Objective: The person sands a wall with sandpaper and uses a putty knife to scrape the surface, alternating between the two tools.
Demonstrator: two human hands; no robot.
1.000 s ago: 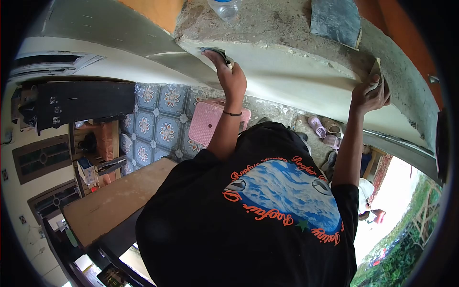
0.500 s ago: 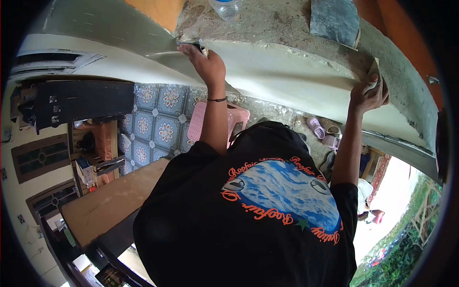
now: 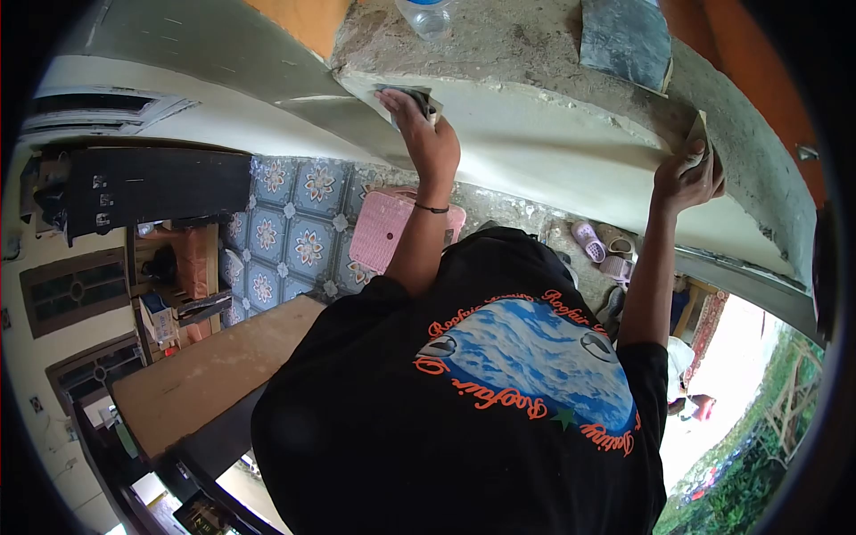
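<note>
The head camera looked down the person's own black printed T-shirt (image 3: 499,392) at a pale cream panel (image 3: 553,143) that ran across the top of the frame under a rough, dusty concrete ledge (image 3: 508,45). The left hand (image 3: 426,134) was up at the panel's left end, fingers curled and pressed onto a small dark sanding pad (image 3: 412,94) held flat against the panel's upper edge — a thin black band sat on that wrist. The right hand (image 3: 687,178) was well apart from it, out at the panel's right end, its fingers closed around the corner where panel met ledge. Whether it pinched a separate scrap there, I could not tell.

On the ledge stood the base of a clear plastic bottle (image 3: 428,16) just above the left hand, and a grey-blue sheet of sandpaper (image 3: 626,37) lay farther right. Below the arms — a pink plastic stool (image 3: 388,227) on patterned floor tiles (image 3: 294,223), with pink sandals (image 3: 602,245) on bare concrete beside the right forearm. A brown wooden desk (image 3: 214,374) reached in from the lower left, touching the shirt's edge in the picture.
</note>
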